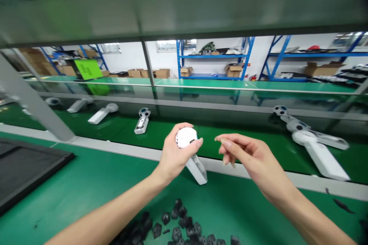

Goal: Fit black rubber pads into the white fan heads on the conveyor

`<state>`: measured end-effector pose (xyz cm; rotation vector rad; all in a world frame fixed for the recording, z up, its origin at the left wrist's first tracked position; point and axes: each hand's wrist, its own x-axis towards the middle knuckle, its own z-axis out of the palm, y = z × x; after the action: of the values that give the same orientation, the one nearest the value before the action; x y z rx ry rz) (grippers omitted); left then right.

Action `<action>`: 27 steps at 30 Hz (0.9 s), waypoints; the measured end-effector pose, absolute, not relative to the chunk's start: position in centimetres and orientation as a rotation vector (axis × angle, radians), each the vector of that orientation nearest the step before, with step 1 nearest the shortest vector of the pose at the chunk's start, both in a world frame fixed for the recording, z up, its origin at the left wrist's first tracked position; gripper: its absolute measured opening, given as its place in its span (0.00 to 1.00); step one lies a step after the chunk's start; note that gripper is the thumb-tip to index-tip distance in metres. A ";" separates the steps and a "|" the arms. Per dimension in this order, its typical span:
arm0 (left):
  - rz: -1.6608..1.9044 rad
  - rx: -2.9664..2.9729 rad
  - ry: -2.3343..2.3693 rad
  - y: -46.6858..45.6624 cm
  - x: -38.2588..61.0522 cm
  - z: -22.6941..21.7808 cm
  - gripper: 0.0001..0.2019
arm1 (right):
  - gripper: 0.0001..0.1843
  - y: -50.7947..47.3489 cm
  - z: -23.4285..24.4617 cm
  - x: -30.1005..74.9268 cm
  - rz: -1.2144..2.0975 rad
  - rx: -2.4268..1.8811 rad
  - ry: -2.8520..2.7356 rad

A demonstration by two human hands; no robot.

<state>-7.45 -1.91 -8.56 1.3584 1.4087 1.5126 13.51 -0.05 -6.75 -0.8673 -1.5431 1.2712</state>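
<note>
My left hand (175, 153) is wrapped around the round head of a white handheld device (197, 170). Its thumb presses on the head's near side, and the handle angles down to the right over the bench edge. To the right, apart from the device, is my right hand (248, 153), thumb and index finger pinched together. Anything between those fingertips is too small to make out. In front of me, many small black faceted pieces (176, 233), some pentagon-shaped, lie loose on the green bench (115, 183).
Similar white devices with round, football-patterned heads lie along the green conveyor belt (230, 130): one device (142, 120) ahead, a group (319, 149) at right. A black tray (25, 172) sits at left. A shelf (184, 4) hangs overhead; a metal post (37, 99) slants at left.
</note>
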 end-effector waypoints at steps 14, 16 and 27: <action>1.179 1.325 1.529 7.8 -15.9 -8.8 0.21 | 0.29 0.3 -10.1 13.3 1.376 -1.084 -1.773; 1.327 1.352 1.828 8.4 -21.3 -7.9 0.15 | 0.30 1.1 -10.5 13.6 1.376 -1.099 -1.820; 1.227 1.024 2.655 6.9 -37.7 -10.7 0.24 | 0.15 -1.4 -9.8 12.2 1.380 -1.104 -2.209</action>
<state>-37.69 6.95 -10.74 1.0237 2.6554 1.2269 12.22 -1.45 -9.78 -1.1038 -2.2094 1.3796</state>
